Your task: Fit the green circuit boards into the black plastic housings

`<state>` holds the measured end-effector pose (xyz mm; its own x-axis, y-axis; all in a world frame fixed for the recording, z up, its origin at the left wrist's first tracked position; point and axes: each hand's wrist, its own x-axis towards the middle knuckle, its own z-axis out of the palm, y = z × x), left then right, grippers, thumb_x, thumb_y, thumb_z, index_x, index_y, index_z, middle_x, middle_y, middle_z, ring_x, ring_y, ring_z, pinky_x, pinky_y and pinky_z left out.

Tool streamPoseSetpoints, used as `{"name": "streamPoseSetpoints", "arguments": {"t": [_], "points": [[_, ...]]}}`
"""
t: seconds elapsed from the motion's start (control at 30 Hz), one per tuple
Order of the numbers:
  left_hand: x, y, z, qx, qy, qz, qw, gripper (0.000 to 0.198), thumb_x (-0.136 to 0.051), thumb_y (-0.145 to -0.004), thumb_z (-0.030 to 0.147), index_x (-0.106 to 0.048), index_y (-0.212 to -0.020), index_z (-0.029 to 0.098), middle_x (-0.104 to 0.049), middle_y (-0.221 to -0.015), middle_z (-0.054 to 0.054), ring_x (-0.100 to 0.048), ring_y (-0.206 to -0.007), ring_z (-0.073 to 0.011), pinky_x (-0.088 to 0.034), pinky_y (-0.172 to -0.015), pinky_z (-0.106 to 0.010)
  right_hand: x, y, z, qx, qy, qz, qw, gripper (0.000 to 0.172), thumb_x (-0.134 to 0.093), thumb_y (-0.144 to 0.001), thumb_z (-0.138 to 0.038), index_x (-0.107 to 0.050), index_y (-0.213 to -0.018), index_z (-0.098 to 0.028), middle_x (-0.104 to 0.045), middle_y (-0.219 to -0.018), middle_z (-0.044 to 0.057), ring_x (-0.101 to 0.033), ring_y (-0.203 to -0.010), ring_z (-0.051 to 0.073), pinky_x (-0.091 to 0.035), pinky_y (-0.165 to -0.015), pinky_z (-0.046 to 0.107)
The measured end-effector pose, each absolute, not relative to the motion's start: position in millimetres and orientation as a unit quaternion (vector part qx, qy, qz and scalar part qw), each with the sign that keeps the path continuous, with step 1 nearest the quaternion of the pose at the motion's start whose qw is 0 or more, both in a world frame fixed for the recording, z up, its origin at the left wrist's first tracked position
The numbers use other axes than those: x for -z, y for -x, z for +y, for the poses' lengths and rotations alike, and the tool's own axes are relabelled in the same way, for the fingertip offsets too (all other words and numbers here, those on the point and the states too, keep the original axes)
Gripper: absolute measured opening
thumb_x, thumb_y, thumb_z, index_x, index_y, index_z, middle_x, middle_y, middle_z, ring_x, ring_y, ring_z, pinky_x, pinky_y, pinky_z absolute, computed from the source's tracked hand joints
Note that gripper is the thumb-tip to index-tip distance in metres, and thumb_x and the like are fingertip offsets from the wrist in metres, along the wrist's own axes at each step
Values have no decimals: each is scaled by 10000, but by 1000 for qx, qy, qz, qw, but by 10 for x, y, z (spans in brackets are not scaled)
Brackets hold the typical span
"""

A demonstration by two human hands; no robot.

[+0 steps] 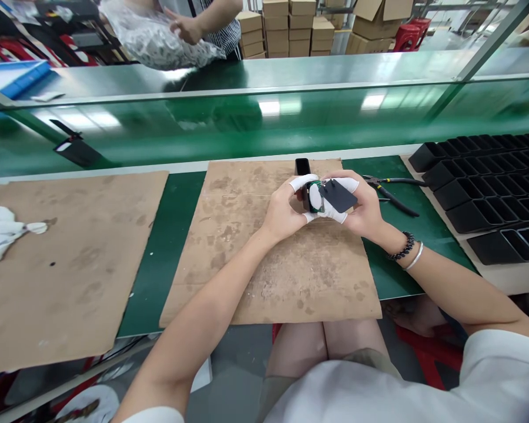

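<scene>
We record the nearest surface first: a worn, stained brown cardboard mat [273,276] lying flat on the green bench. Above its far half the person's two hands meet. The left hand [286,214] is curled, its white-capped thumb and forefinger pinching a small black housing [305,198], rounded at the edges, with a green circuit board [321,189] showing at its open face. The right hand [361,208], fingertips likewise sheathed in smooth white cots, is closed on a dark flat panel [338,195], matt and roughly square, held tilted against that housing. The assembly is held clear of the mat, between the two hands. A dark beaded bracelet [402,247] and a thin pale bangle sit on the right wrist.

Just behind the hands a second black block [302,165] stands upright on the mat. To the right lie black-handled pliers [392,194], then moulded black trays [489,182] of rectangular cells. To the left, a larger cardboard sheet [66,258] bears a crumpled white cloth [0,232].

Beyond runs a glossy green conveyor belt [291,117]. Across it, a co-worker's hand [187,28] handles a crinkled clear plastic bag [158,44]; stacked cardboard boxes [291,26] stand behind.
</scene>
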<state>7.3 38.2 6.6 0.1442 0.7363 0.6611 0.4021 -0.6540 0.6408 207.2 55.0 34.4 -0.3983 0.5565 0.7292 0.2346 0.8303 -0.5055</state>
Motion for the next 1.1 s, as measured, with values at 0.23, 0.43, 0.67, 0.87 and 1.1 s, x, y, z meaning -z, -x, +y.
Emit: {"name": "streamPoseSetpoints", "arguments": {"t": [0.23, 0.43, 0.67, 0.87, 1.1], "points": [[-75, -74, 392, -530, -742, 382, 149, 631, -845, -668, 125, -633, -1254, 219, -713, -1083, -30, -602, -789, -134, -558, -780, -299, -342, -2077, 557, -158, 246, -823, 487, 373, -788, -862, -465, -692, -1150, -250, -729, -1184, 95, -713, -1034, 291, -587, -924, 455], [-49, -74, 396, -531, -741, 380, 155, 630, -821, -671, 114, -634, -1265, 213, -710, -1075, -28, -592, -763, -126, -553, -756, -286, -366, -2080, 546, -161, 242, -827, 482, 370, -801, -860, -424, -680, -1158, -241, -726, -1179, 97, -709, -1026, 283, -582, -910, 437], [16, -73, 443, -472, -699, 455, 284, 696, -882, -601, 152, -656, -1260, 171, -729, -990, -48, -655, -777, -170, -583, -769, -332, -336, -2099, 634, -235, 302, -829, 408, 439, -836, -813, -438, -685, -1163, -222, -682, -1307, 125, -653, -1219, 323, -519, -1082, 504], [38, -23, 496, -416, -659, 468, 416, 690, -962, -531, 267, -686, -1154, 158, -660, -757, 11, -616, -674, -162, -567, -673, -324, -353, -2136, 665, -333, 352, -805, 341, 551, -898, -710, -467, -663, -1147, -230, -587, -1448, 140, -542, -1383, 361, -464, -1146, 584], [-68, -55, 407, -401, -655, 444, 462, 690, -943, -514, 203, -699, -1158, 155, -732, -885, -30, -653, -743, -172, -578, -740, -335, -459, -2134, 599, -300, 302, -784, 452, 488, -806, -822, -524, -671, -1210, -261, -661, -1342, 95, -639, -1245, 288, -578, -1023, 452]]}}
